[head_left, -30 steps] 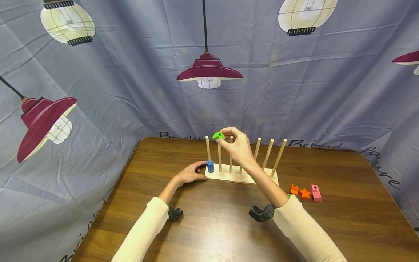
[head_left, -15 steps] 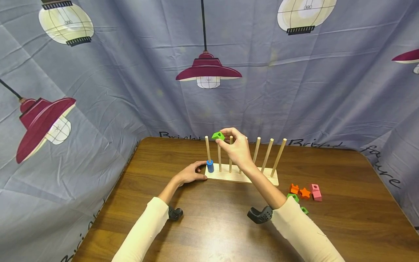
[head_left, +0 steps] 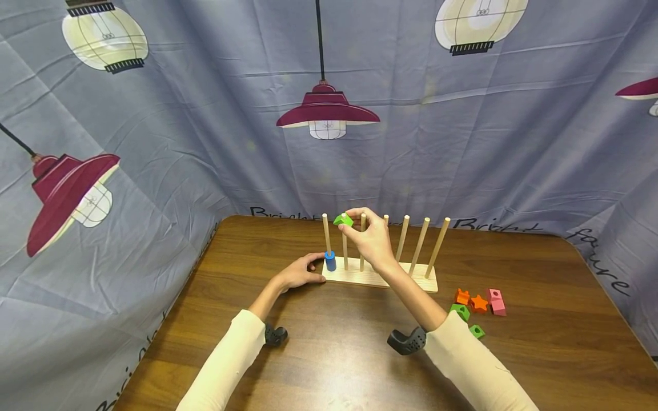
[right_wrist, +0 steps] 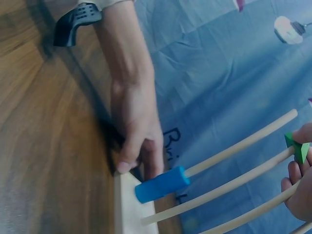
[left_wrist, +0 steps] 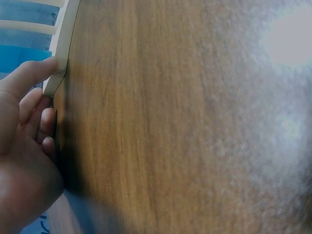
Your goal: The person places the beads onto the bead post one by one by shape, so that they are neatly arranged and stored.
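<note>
A pale wooden peg board [head_left: 360, 278] stands on the table with a row of upright pegs. My left hand [head_left: 296, 273] grips its left end, thumb on the front edge, as the left wrist view also shows. A blue cylinder [head_left: 330, 262] sits low on the leftmost peg. My right hand [head_left: 374, 240] pinches a green angular block [head_left: 339, 220] at the top of the second peg from the left. That peg's tip shows at the block's hole. In the right wrist view the green block [right_wrist: 301, 152] meets the peg end, with the fingers partly cut off by the frame.
Right of the board lie two more green blocks [head_left: 460, 311], orange blocks [head_left: 478, 303] including a star, and pink blocks [head_left: 496, 302]. The brown wooden table [head_left: 329, 348] is backed by a grey-blue curtain [head_left: 247, 160] with printed lamps.
My right hand has lowered the green block slightly, from above the second peg onto its tip. The left hand stays at the board's end.
</note>
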Demonstrator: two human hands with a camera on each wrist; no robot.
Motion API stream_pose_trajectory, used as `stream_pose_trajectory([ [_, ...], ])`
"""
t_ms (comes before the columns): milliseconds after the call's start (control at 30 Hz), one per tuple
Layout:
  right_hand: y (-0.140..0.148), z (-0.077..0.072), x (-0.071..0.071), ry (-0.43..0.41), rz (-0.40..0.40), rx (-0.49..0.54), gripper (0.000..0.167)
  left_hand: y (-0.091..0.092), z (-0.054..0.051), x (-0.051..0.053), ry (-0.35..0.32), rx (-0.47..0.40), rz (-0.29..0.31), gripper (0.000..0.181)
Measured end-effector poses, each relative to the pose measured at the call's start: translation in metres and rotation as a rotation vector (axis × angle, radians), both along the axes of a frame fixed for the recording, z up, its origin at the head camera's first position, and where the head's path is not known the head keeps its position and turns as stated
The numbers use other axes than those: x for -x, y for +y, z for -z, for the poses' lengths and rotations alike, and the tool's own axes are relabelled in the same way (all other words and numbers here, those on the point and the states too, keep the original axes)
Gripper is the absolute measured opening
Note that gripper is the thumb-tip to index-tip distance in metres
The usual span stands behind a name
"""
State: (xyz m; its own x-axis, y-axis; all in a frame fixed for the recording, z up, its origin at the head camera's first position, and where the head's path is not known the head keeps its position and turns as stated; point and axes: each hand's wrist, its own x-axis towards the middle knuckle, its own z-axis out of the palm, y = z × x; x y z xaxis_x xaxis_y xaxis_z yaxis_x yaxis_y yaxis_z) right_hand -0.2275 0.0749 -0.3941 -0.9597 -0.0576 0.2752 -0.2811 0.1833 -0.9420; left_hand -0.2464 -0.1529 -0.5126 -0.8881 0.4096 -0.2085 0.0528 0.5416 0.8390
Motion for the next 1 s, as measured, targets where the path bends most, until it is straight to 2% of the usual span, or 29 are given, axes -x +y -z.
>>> stream_pose_trajectory([
  [133,0.0,0.012,0.0,-0.027,-0.01,0.011,0.03,0.0,-0.001,-0.001,0.006,0.007,0.001,0.072],
  [300,-0.001,0.033,0.0,-0.084,-0.003,0.018,0.029,0.001,-0.003,-0.002,0.013,0.005,0.002,0.072],
  [600,-0.002,0.093,-0.002,-0.188,0.021,-0.077,0.029,0.0,0.0,0.0,0.014,-0.004,0.005,0.07],
  [700,-0.001,0.109,-0.003,-0.216,0.024,-0.102,0.029,0.001,0.0,0.0,0.023,-0.005,0.01,0.07],
  [833,-0.002,0.117,-0.003,-0.206,0.041,-0.117,0.028,0.001,0.0,0.0,0.029,-0.012,0.015,0.07],
  [1000,0.001,0.116,-0.005,-0.206,0.043,-0.144,0.03,0.002,-0.001,-0.001,0.026,-0.012,0.006,0.07],
])
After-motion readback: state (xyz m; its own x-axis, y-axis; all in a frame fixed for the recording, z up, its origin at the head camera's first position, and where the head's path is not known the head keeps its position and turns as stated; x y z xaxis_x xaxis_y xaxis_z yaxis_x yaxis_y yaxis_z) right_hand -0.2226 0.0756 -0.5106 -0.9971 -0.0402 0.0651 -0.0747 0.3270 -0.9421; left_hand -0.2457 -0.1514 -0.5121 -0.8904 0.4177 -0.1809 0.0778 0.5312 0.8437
